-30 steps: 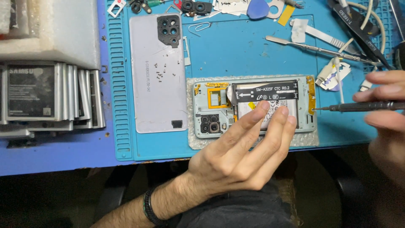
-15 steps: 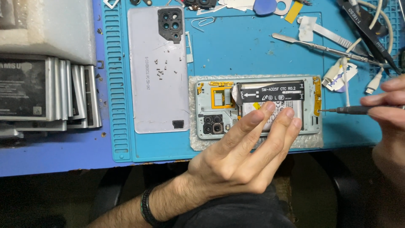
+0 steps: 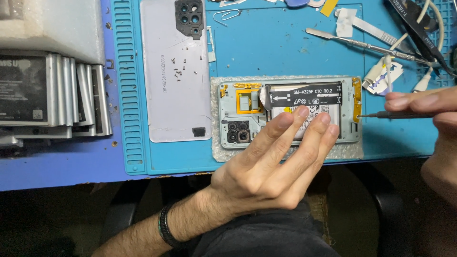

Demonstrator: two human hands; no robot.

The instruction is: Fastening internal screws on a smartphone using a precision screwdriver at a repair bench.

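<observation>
An opened phone (image 3: pixel 238 109) lies face down on a blue work mat (image 3: pixel 266 52), its battery and black flex cable showing. My left hand (image 3: pixel 271 162) presses flat on it, three fingertips on the battery. My right hand (image 3: pixel 428 114) pinches a thin dark screwdriver (image 3: pixel 385 114) whose tip touches the phone's right edge by the orange strip (image 3: pixel 356 97). The removed grey back cover (image 3: pixel 173 76) lies to the left with several tiny screws (image 3: pixel 183 71) on it.
A stack of phone batteries (image 3: pixel 52 95) stands at the left under a white foam block (image 3: pixel 52 21). Metal pry tools (image 3: pixel 366 45), tweezers (image 3: pixel 419 33), a white cable (image 3: pixel 435 28) and a paper clip (image 3: pixel 226 15) lie on the mat's far side.
The screwdriver tip has moved left to the phone's right edge. My left hand stays pressed on the battery.
</observation>
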